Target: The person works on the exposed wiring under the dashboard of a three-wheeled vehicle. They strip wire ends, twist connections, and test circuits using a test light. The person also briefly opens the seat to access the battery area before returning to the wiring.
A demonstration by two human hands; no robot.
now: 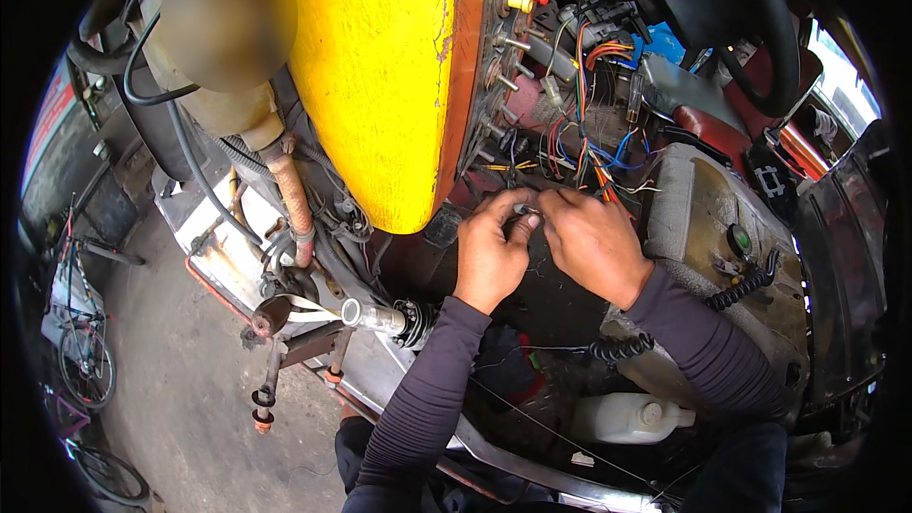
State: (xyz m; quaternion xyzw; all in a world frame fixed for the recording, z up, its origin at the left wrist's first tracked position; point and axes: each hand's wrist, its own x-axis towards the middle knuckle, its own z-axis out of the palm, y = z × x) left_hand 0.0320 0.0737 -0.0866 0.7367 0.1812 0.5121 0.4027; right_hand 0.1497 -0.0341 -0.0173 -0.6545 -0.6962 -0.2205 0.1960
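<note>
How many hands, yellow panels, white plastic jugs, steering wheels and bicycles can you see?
Bare hands working at the wires: 2 (left hand, right hand)
Big yellow painted metal panel: 1
White plastic jug: 1
Black round steering wheel: 1
Bicycles on the ground at left: 1 clearly, maybe more
Total: 6

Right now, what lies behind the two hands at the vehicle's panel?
Behind the left hand and right hand hangs a tangle of coloured wires beside the yellow body panel. The small piece pinched between the fingertips is mostly covered.
</note>
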